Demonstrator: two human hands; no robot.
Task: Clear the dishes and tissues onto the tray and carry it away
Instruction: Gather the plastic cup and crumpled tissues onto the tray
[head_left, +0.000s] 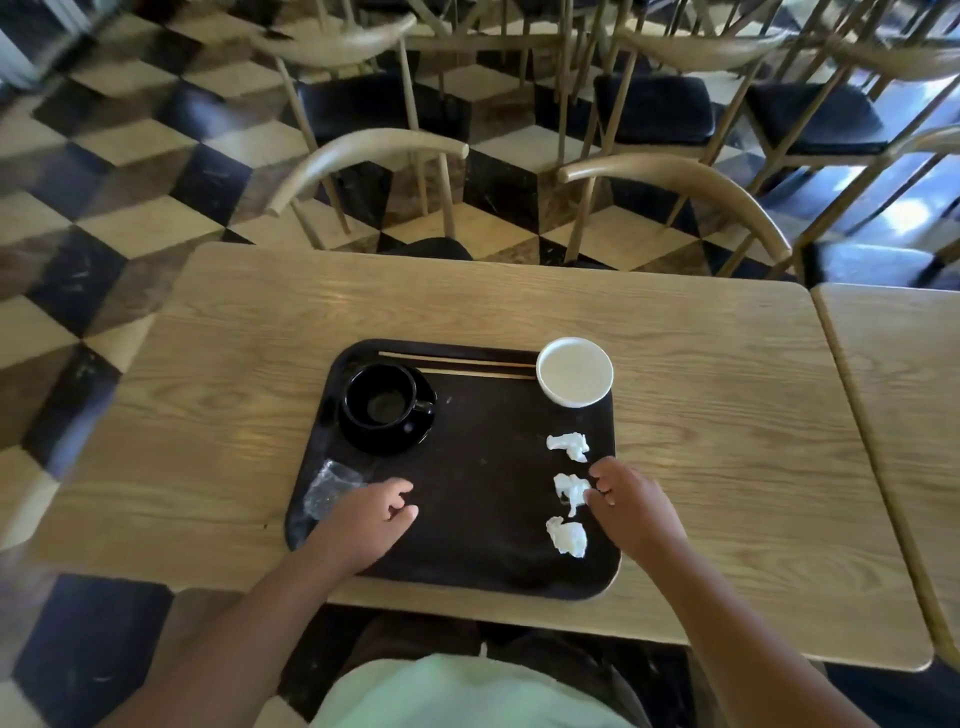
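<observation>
Tray, dark and rectangular, is seen lying on a pale wooden table, close to the near edge. At its far left a black cup is stood on a black saucer, the handle turned to the right. Along the far rim two chopsticks are laid side by side, their ends reaching a white bowl set upright in the far right corner. Down the right side three crumpled tissues are spread in a row: the far tissue, the middle tissue and the near tissue, each apart from the next. A clear plastic wrapper is seen at the left rim.

The left hand is held over the near left part of the tray, fingers loosely curled, nothing gripped; the wrapper lies just beside it. The right hand is placed at the right rim, its fingertips bent and touching the middle tissue; whether the tissue is pinched cannot be told. Wooden chairs are ranged beyond the table on a chequered floor
</observation>
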